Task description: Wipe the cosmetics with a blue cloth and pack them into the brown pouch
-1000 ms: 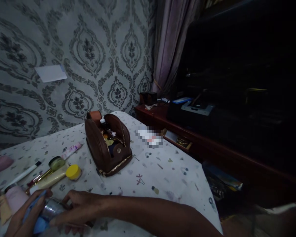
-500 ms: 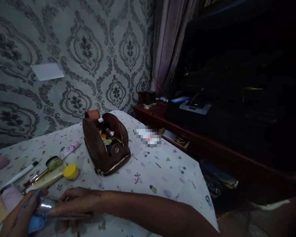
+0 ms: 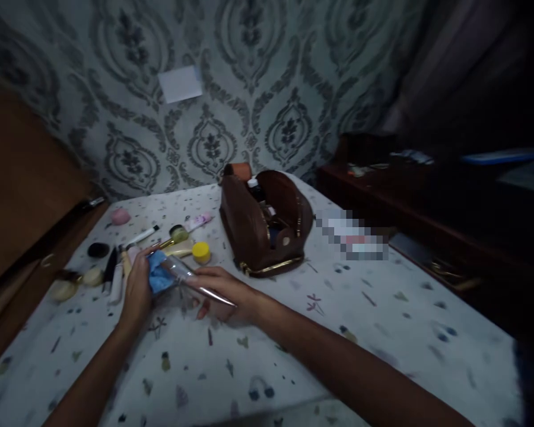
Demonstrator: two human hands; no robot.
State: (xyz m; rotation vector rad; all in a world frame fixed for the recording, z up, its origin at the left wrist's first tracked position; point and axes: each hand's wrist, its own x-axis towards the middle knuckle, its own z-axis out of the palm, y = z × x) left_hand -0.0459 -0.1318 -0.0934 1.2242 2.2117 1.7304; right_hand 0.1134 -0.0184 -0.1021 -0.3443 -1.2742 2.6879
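Observation:
My left hand [image 3: 137, 287] is closed on a crumpled light-blue cloth [image 3: 159, 274]. The cloth presses against the far end of a shiny silver tube-like item [image 3: 178, 268], whose exact kind I cannot make out. My right hand [image 3: 231, 289] grips the near part of this item, fingers curled around it. Beyond the hands lie a yellow-lidded jar [image 3: 201, 252], a cream-coloured tube [image 3: 180, 248] and a green jar with a dark rim [image 3: 178, 233]. A brown zip bag [image 3: 244, 228] stands unzipped to the right, with small bottles and other items inside.
A pink rounded item [image 3: 120, 216], a dark oval item [image 3: 98, 250] and a pink-and-white tube [image 3: 198, 221] lie on the patterned tablecloth [image 3: 231, 367]. A pixelated object [image 3: 351, 236] lies right of the bag. Dark red furniture [image 3: 338, 178] stands beyond the table's right side.
The view has swung left, bringing both forearms and more of the tabletop into sight. Both hands still hold the blue cloth and silver item, which now shows more of its length.

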